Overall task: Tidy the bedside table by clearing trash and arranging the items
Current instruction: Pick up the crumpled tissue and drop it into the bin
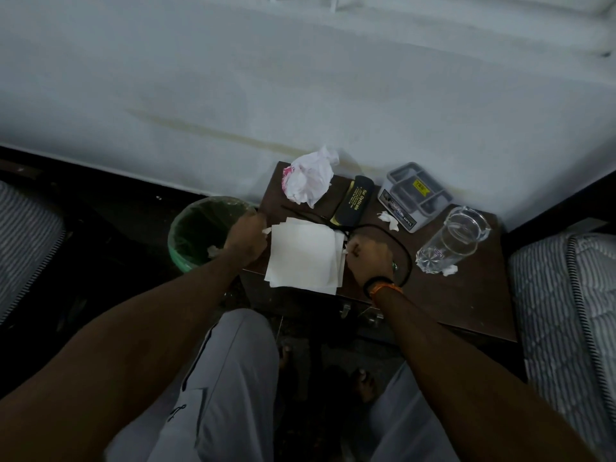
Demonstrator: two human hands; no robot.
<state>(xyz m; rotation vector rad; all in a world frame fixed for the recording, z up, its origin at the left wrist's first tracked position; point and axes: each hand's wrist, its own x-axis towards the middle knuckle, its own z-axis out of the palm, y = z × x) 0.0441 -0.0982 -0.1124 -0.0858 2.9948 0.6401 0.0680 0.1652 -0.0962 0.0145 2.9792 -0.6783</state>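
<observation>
A stack of white paper sheets [303,255] lies on the dark wooden bedside table [466,295]. My left hand [246,238] pinches the stack's left edge, and my right hand [370,258] grips its right edge. Behind the stack lie a crumpled white plastic bag [310,178], a black spectacle case [353,203] and a black cable [393,235]. Small tissue scraps [389,220] sit by the grey organiser tray [413,195]; another tissue scrap [450,270] lies by the clear glass [453,238], which is on its side.
A green-lined waste bin [200,231] stands on the floor left of the table, with a tissue inside. A white wall is behind. Striped mattresses [566,311] flank both sides. My legs and bare feet are below the table's front edge.
</observation>
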